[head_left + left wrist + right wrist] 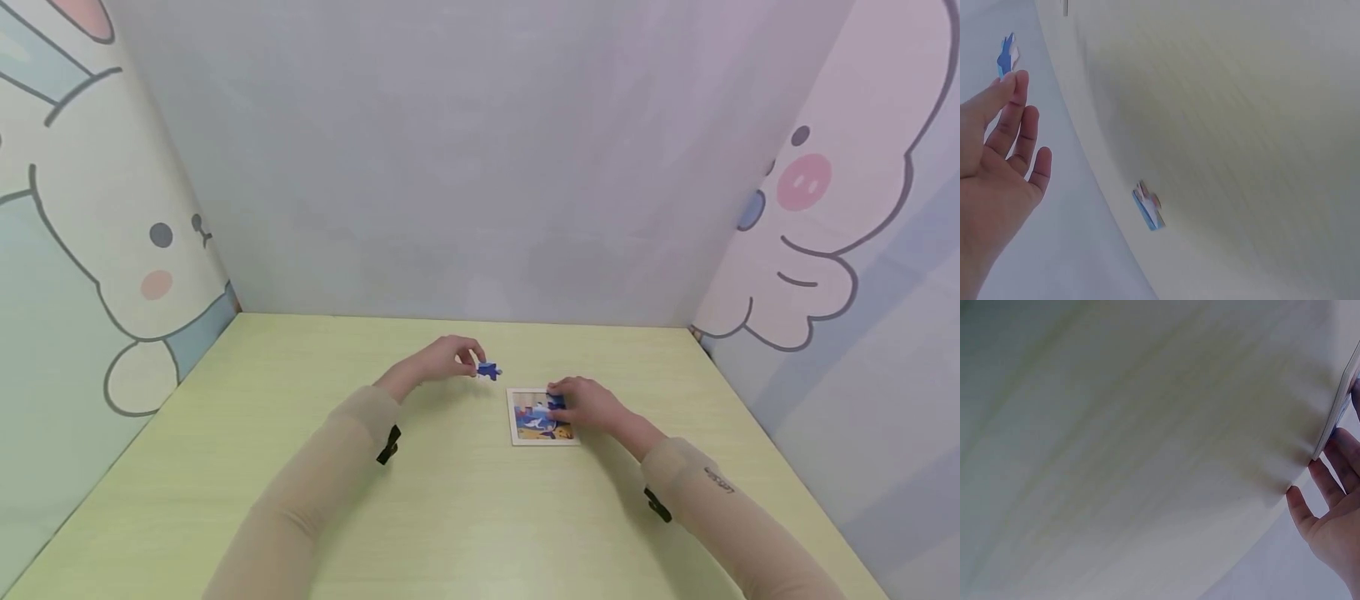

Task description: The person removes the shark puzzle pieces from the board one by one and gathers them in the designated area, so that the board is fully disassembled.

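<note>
My left hand point(447, 358) pinches a blue and white jigsaw piece point(489, 370) between thumb and forefinger, raised over the table to the left of the puzzle. In the left wrist view, the piece point(1007, 56) stands up from the fingertips, the other fingers loosely bent. My right hand point(590, 403) rests on the right side of a partly filled jigsaw puzzle in a white-edged tray point(513, 425), thumb and forefinger over its blue picture. The right wrist view shows fairly straight fingers point(1300, 509) at the tray's edge point(1335, 409), the little finger touching the table.
Another jigsaw piece point(1149, 207) lies on the tabletop in the left wrist view. The pale yellow-green table point(450, 517) meets a plain grey back wall point(480, 167). Side panels with a cartoon rabbit point(112, 217) and a pink-nosed figure point(847, 125) flank it.
</note>
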Motion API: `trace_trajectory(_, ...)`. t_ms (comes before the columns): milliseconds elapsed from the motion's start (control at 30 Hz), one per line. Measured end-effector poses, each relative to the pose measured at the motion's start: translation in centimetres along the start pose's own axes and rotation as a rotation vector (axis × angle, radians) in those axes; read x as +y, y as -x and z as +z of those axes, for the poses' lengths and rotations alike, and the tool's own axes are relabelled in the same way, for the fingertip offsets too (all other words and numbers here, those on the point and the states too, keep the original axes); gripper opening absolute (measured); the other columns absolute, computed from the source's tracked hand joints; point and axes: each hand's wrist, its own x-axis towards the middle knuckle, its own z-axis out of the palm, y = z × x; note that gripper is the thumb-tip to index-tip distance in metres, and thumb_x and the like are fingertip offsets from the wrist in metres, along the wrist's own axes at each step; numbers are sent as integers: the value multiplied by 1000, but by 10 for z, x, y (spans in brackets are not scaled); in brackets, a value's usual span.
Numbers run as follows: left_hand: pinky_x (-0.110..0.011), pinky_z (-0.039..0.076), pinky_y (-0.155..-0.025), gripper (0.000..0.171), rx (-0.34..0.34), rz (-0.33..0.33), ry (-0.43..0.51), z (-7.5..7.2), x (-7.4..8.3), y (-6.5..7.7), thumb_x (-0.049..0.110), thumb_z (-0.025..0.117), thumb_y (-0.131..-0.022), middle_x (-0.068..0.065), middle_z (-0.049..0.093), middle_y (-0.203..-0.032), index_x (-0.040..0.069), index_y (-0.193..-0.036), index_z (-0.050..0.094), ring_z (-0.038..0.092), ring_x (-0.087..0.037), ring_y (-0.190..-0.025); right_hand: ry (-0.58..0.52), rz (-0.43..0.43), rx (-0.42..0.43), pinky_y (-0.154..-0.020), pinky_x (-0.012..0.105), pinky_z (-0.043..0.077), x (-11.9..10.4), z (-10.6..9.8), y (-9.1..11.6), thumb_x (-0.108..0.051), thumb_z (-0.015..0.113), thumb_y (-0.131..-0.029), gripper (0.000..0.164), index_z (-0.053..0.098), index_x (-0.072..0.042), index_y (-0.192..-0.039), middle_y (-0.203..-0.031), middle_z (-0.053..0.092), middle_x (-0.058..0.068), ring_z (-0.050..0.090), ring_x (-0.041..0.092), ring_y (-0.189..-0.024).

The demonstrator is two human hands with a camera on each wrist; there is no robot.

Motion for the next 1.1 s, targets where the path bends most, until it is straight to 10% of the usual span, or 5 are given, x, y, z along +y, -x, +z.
trace_trajectory(1100, -29, 46, -72, 16, 23, -148, -11, -6, -62, 25, 12, 63, -91, 0, 63, -89, 11, -106, 65, 54, -14, -76, -31, 2, -22, -100, 48, 39, 6, -2, 0, -43, 68, -84, 56, 60, -8, -127, -132, 56, 10, 51, 32, -122)
